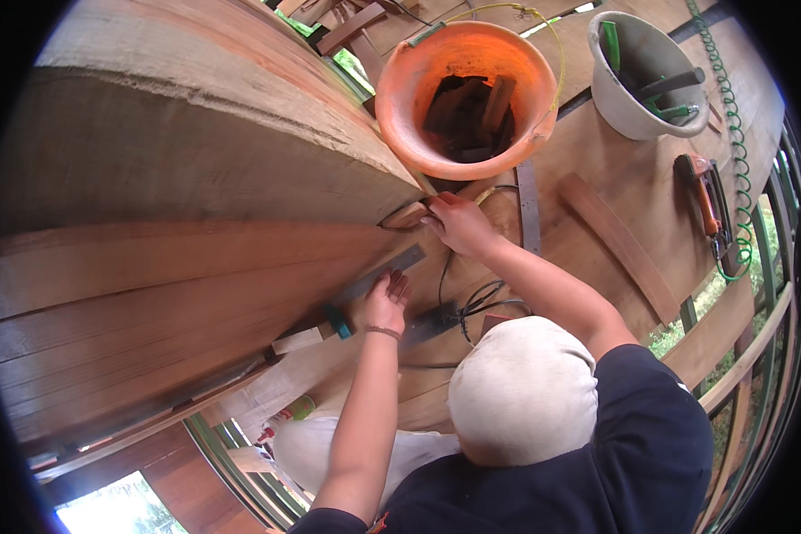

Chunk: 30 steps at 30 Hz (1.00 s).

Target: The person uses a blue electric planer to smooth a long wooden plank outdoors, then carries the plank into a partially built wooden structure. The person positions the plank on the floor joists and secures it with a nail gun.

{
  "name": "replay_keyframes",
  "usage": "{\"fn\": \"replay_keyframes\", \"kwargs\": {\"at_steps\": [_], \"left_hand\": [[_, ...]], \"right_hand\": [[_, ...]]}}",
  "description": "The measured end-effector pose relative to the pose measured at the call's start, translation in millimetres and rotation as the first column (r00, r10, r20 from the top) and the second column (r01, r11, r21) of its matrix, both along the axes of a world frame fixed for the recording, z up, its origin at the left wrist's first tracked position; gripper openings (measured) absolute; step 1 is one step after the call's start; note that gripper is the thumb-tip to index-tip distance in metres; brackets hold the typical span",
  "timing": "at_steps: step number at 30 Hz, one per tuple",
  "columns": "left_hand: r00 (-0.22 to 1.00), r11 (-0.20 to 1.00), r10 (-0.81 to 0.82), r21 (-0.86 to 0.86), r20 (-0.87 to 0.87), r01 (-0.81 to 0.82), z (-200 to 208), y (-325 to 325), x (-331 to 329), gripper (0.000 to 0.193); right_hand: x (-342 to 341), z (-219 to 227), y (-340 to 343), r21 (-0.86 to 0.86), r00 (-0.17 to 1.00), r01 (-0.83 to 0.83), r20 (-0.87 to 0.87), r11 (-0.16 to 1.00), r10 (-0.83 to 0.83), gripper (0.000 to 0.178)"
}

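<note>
My right hand (458,222) is closed, its fingers curled at the end of a small reddish wood piece (407,216). That piece lies against the lower corner of a large timber block (222,147). My left hand (386,304) hangs lower, palm turned up and fingers loosely stretched out, apparently holding nothing. Just above its fingertips is a flat grey strip (407,258), partly hidden behind the hand. Long brown planks (151,311) run beside both hands to the left. Whether the left fingers touch the strip I cannot tell.
An orange bucket (400,98) of wood scraps stands beyond my right hand. A grey bucket (618,102) with green-handled tools is further right. An orange-and-black power tool (705,200) lies by a coiled green hose (734,133). Black cable (481,303) and a curved wood strip (618,245) lie nearby.
</note>
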<state>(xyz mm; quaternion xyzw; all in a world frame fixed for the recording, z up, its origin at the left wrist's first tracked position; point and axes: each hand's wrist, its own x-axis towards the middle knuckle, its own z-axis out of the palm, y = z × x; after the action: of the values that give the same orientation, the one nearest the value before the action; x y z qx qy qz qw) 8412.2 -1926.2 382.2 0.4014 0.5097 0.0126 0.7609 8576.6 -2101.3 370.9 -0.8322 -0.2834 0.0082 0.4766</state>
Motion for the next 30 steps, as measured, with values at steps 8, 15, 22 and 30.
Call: {"fn": "replay_keyframes", "kwargs": {"at_steps": [8,15,22,30], "left_hand": [[0.998,0.999,-0.029,-0.026,0.051,0.031,5.6,-0.3,8.7,0.035],[0.988,0.988,0.144,-0.062,0.054,-0.141,5.0,5.9,10.0,0.036],[0.995,0.997,-0.048,-0.050,0.092,0.053,6.1,2.1,18.2,0.030],[0.996,0.997,0.081,0.012,-0.030,-0.080,6.8,-7.5,29.9,0.031]], "right_hand": [[-1.2,1.1,-4.2,-0.027,1.000,-0.024,-0.004,0.999,0.024,0.020],[-32.6,3.7,-44.4,0.207,0.976,0.044,-0.219,0.977,0.002,0.015],[-53.0,-13.4,-105.2,0.197,0.888,0.288,-0.420,0.937,-0.185,0.015],[-39.4,-4.8,-106.3,0.145,0.933,0.213,-0.322,0.966,-0.158,0.021]]}}
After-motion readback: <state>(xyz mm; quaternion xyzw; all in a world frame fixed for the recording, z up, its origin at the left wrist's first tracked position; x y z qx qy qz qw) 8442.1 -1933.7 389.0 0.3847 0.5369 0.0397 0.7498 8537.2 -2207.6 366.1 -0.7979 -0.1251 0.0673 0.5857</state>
